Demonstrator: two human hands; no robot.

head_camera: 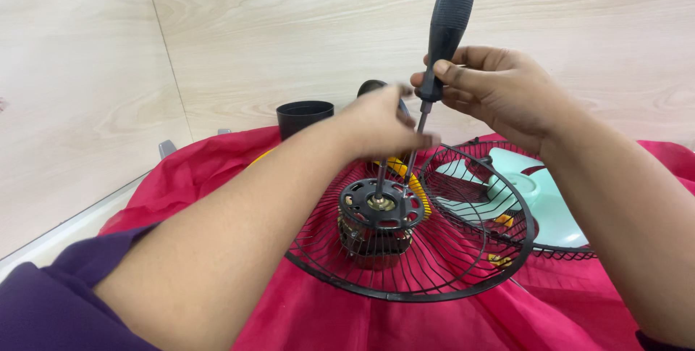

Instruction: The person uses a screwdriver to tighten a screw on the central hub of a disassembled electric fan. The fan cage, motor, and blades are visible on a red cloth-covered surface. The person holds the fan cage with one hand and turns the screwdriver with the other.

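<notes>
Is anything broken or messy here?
The fan is in pieces: its pale green blade lies loose in one wire guard, apart from the motor sitting in the other guard. Nothing looks cracked or spilled.

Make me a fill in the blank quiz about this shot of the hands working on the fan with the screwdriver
1. The right hand grips a screwdriver whose handle is ____ in colour.
2. The black wire fan guard lies on a ____ cloth.
3. The pale green fan blade lies to the ____ of the fan motor.
4. The left hand steadies the screwdriver's metal ____.

Missing words: black; red; right; shaft
</notes>
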